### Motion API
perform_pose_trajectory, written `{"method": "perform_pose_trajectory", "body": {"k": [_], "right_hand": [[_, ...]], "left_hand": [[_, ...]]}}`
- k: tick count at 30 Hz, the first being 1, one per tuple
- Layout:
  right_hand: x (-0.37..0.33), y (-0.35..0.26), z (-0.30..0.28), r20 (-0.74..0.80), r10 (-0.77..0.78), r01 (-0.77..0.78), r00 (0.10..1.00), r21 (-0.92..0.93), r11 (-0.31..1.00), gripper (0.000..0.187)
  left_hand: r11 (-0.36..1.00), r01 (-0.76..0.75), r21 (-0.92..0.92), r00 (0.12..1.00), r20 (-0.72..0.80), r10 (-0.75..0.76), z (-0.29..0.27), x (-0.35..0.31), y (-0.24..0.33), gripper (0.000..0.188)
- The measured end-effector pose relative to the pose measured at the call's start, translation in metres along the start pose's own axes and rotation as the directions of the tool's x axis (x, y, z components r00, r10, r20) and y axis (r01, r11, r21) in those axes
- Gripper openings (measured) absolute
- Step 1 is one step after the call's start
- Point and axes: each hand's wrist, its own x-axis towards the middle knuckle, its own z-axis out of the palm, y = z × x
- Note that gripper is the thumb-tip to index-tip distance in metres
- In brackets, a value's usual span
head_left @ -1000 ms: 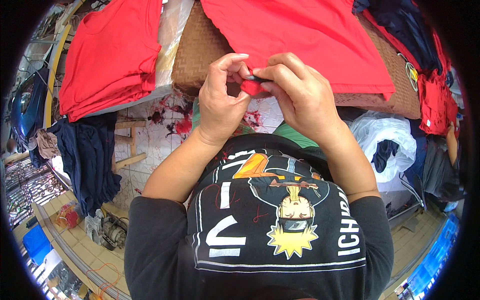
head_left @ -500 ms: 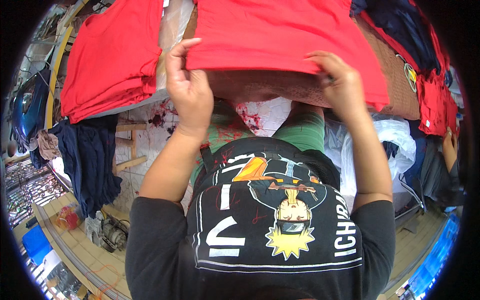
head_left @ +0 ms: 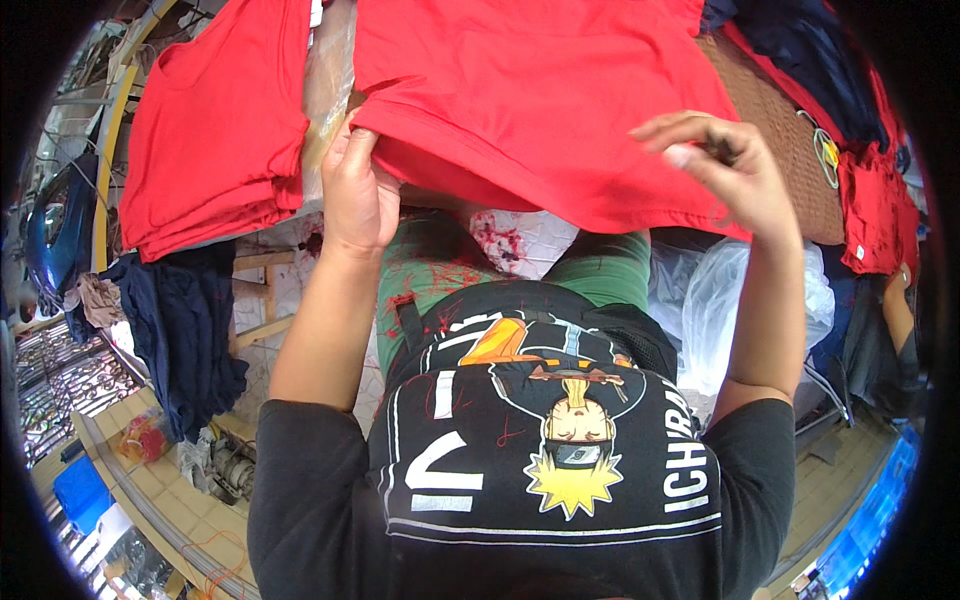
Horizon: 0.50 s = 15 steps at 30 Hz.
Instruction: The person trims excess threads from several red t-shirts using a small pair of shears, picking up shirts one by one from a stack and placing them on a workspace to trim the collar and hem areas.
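Observation:
A red garment (head_left: 540,90) lies spread in front of me, its near hem hanging over the edge of a brown-covered surface (head_left: 765,125). At the hem's left corner, my left hand (head_left: 360,185) grips the red cloth between thumb and fingers, lifting that corner a little. Over the right part of the garment hovers my right hand (head_left: 725,165), fingers apart with nothing held; a small dark thing shows at its fingers, too blurred to name. To the left lies a stack of folded red garments (head_left: 220,130).
Dark blue cloth (head_left: 175,335) hangs below the left stack. More red garments (head_left: 870,210) and dark navy cloth (head_left: 800,60) lie at the right, where another person's hand (head_left: 900,285) shows. White plastic bags (head_left: 740,310) sit below the right side. Red threads litter my lap.
My right hand has let go of the hem and moved right. My left hand has shifted slightly left and down, now gripping the corner, and the near hem hangs lower.

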Motion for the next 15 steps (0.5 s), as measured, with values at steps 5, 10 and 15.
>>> {"method": "perform_pose_trajectory", "body": {"k": [5,10,15], "right_hand": [[0.012,-0.004,0.082,-0.06,-0.068,0.028,0.996,-0.51,0.86,0.035],[0.007,0.026,0.066,-0.234,-0.109,-0.008,0.966,-0.447,0.895,0.032],[-0.027,-0.001,-0.029,-0.455,0.072,0.067,0.887,0.281,0.957,0.018]], "left_hand": [[1.0,-0.007,-0.011,0.999,0.045,0.007,0.016,-0.001,0.007,0.026],[0.998,-0.056,0.028,0.994,0.094,0.053,0.008,0.003,0.025,0.026],[0.904,0.356,0.236,0.818,0.39,-0.423,0.003,-0.01,0.045,0.025]]}}
